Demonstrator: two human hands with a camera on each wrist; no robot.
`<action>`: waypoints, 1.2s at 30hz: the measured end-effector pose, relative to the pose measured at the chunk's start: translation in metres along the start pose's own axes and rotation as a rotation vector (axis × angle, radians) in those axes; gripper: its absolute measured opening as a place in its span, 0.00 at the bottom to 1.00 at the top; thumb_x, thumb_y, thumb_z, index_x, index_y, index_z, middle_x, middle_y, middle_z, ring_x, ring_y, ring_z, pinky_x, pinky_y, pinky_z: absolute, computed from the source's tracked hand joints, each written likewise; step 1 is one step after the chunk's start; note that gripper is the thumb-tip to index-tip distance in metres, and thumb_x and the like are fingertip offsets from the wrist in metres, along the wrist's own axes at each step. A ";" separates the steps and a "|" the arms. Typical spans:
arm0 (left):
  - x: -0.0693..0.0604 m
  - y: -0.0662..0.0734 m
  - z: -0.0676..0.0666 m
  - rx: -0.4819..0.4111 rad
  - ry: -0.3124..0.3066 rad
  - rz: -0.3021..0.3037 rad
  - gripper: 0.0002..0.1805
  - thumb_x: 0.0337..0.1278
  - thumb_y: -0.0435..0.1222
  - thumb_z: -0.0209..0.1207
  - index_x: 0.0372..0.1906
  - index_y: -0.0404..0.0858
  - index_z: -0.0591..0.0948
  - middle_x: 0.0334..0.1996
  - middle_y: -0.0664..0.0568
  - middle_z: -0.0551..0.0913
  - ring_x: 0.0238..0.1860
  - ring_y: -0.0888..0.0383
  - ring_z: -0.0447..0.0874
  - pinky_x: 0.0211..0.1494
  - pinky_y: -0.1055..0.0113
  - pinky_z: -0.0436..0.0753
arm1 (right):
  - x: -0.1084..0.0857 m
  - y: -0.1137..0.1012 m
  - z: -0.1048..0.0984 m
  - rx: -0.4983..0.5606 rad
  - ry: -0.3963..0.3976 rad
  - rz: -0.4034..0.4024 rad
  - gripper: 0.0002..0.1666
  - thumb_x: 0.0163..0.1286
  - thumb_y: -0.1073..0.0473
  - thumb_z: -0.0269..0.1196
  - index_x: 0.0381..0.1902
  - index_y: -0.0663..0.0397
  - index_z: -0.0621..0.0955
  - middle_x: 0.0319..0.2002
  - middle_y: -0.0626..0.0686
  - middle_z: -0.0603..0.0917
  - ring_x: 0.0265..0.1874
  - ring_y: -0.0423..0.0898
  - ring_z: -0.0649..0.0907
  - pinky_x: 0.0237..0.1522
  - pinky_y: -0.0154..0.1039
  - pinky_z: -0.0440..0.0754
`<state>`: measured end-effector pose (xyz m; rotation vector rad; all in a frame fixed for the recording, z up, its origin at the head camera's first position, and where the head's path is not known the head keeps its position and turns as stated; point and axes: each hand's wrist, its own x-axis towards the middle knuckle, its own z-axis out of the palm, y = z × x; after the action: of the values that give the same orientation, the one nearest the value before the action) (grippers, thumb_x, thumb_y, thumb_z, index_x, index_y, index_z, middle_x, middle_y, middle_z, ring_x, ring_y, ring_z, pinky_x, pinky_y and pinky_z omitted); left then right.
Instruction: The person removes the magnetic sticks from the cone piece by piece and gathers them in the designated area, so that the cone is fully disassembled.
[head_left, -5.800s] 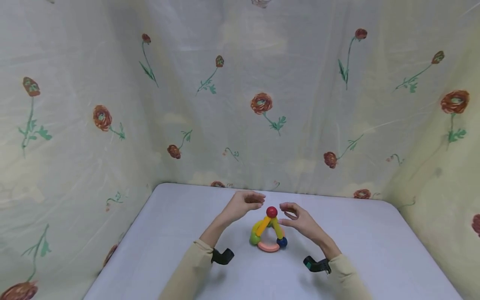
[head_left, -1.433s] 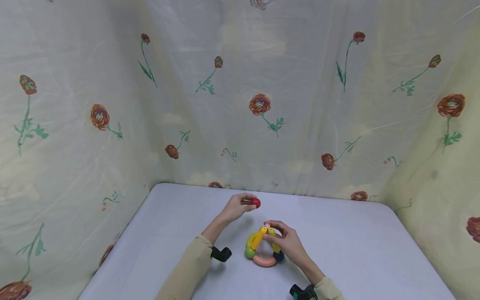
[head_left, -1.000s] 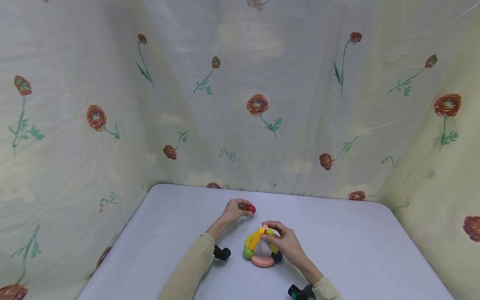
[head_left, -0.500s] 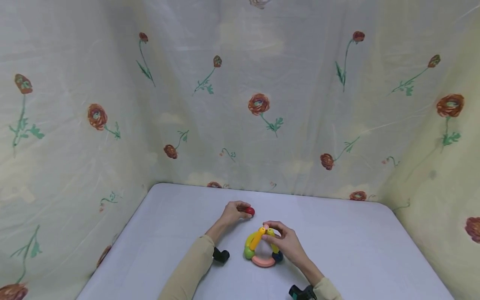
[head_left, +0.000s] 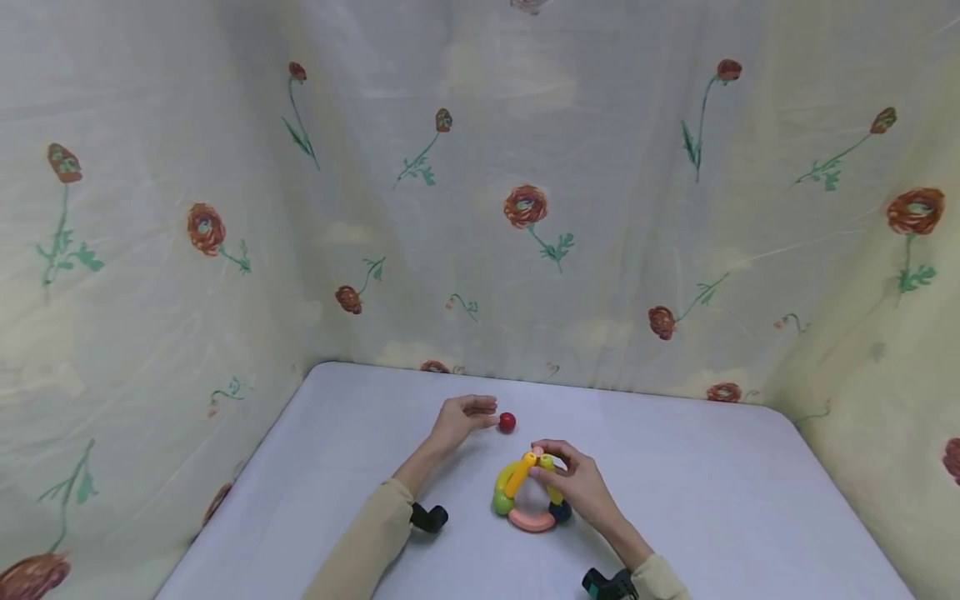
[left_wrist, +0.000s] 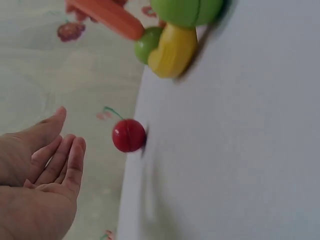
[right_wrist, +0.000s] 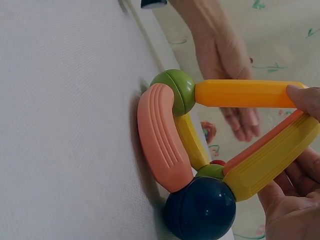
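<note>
A red ball (head_left: 507,422) rests on the white table, just beyond my left hand (head_left: 459,421). The left wrist view shows that hand's fingers extended, with a gap between them and the ball. My right hand (head_left: 577,479) pinches the upper ends of the orange rod (right_wrist: 245,93), the yellow rod (right_wrist: 272,155) and a salmon rod, where they meet. These rods lean inward from a base ring of curved pieces, among them a salmon curved piece (right_wrist: 160,137) and a yellow one. A green ball (right_wrist: 180,90), a dark blue ball (right_wrist: 200,207) and a second green ball join the base.
The white table (head_left: 712,483) has rounded far corners. Flower-printed cloth (head_left: 585,167) hangs behind it and on both sides. A black camera (head_left: 430,518) is strapped to the left wrist, another (head_left: 607,585) to the right.
The red ball, earlier atop the rods, was carried off by my left hand, set on the table behind the frame and let go. My right hand took hold of the rod tops.
</note>
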<state>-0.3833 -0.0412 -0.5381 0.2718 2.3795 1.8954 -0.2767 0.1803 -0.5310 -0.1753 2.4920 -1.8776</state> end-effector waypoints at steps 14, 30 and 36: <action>-0.066 0.021 0.013 -0.067 -0.313 0.066 0.16 0.53 0.41 0.68 0.47 0.42 0.83 0.46 0.53 0.85 0.47 0.57 0.84 0.53 0.65 0.82 | -0.015 -0.032 -0.003 0.020 -0.042 -0.021 0.25 0.61 0.57 0.69 0.55 0.60 0.78 0.55 0.54 0.79 0.60 0.52 0.74 0.57 0.35 0.78; -0.071 0.016 0.026 -0.077 -0.333 0.113 0.17 0.52 0.39 0.69 0.47 0.41 0.82 0.44 0.52 0.85 0.44 0.57 0.83 0.47 0.67 0.82 | -0.002 0.001 -0.001 -0.009 -0.012 -0.057 0.25 0.60 0.47 0.69 0.54 0.47 0.81 0.56 0.49 0.81 0.60 0.49 0.75 0.56 0.38 0.79; -0.072 0.017 0.020 -0.034 -0.326 0.118 0.17 0.52 0.40 0.69 0.49 0.43 0.82 0.44 0.53 0.85 0.43 0.58 0.83 0.48 0.67 0.82 | 0.000 0.000 0.001 -0.017 0.008 -0.019 0.20 0.64 0.52 0.67 0.53 0.49 0.82 0.54 0.51 0.82 0.58 0.49 0.76 0.49 0.32 0.80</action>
<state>-0.3075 -0.0320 -0.5293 0.6752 2.1556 1.7742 -0.2765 0.1793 -0.5316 -0.1926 2.5214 -1.8686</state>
